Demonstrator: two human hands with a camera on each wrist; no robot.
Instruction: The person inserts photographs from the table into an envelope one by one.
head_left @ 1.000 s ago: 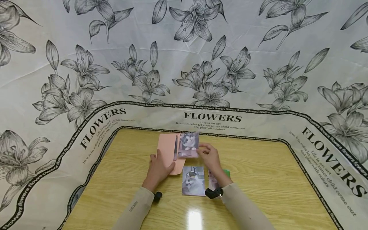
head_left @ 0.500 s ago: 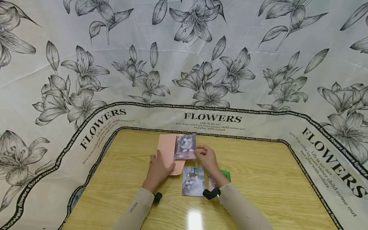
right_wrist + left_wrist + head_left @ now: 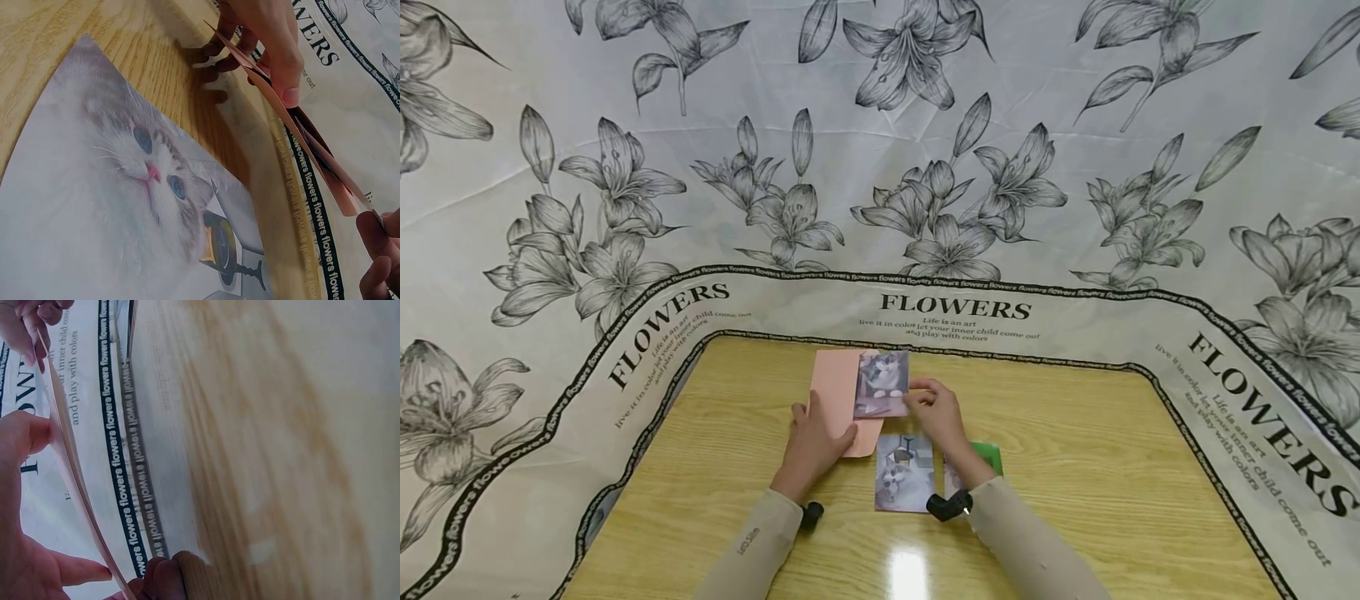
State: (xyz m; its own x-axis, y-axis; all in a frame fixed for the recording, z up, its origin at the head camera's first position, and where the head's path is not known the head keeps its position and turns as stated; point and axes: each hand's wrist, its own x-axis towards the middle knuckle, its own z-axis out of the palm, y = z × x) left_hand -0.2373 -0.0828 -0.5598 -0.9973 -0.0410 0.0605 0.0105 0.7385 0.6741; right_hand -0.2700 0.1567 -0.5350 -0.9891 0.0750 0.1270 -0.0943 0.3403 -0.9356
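While your left hand [image 3: 815,435] grips the pink envelope [image 3: 832,385], thumb across the face turned to you and fingers behind, your right hand [image 3: 942,414] pinches the cat card [image 3: 882,385] between thumb and fingertips, low on its right edge. From the right hand, the card reaches out to the left and a little farther from you; from the left hand, it lies to the right and ahead. The right hand is the nearer one, in contact with the card, while the left holds the envelope. Both pieces have their long axis pointing away from you, roughly parallel, and the card's left part overlaps the envelope's right side. You cannot tell surely whether that edge sits inside the envelope or merely in front of it; judging from the views, any sideways shift of the card turns on this. The wrist views show the envelope tilted up from the worktop [image 3: 1097,450] rather than flat. Just toward you from the right hand's fingertips, a second cat card [image 3: 904,475] lies flat, and a green piece [image 3: 989,455] shows past your right wrist, which partly hides it.
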